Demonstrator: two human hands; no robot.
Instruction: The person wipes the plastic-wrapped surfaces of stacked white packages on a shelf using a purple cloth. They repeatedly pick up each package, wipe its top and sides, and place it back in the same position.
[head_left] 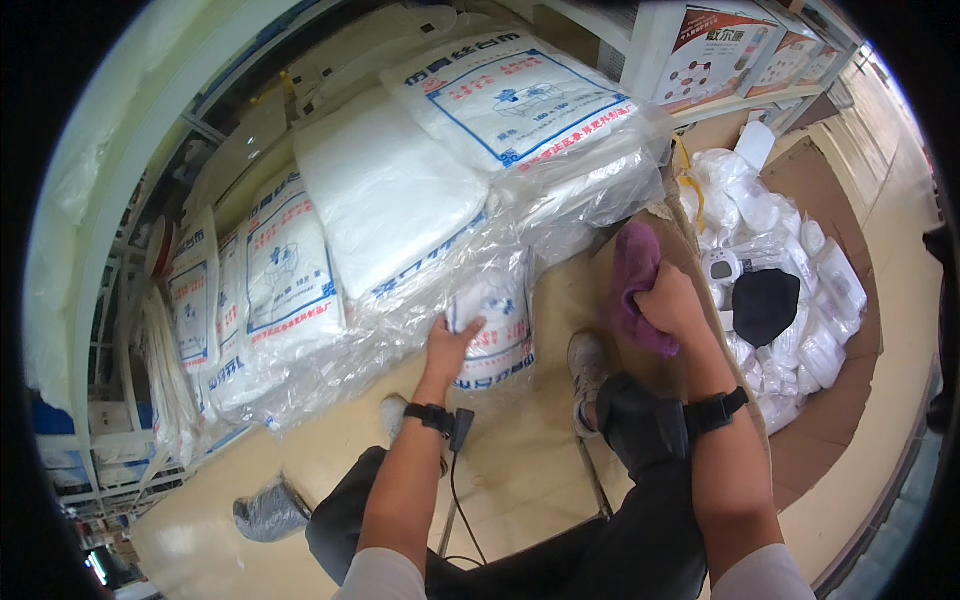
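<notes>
My left hand (450,340) grips the near edge of a clear-wrapped white package (495,300) with blue and red print, which hangs down at the front of a pile of similar packages (280,260). My right hand (668,300) is closed round a crumpled purple cloth (635,250), beside the edge of a cardboard box (825,440). Plain white folded sheets (385,190) lie among the printed packages, and another large printed package (510,95) rests at the back of the pile.
The box holds white plastic goods (830,280), a black cloth (765,305) and a small white device (720,268). Metal shelving (90,300) runs along the left; printed cartons (720,50) stand on a top-right shelf. A dark plastic-wrapped bundle (265,510) lies on the floor.
</notes>
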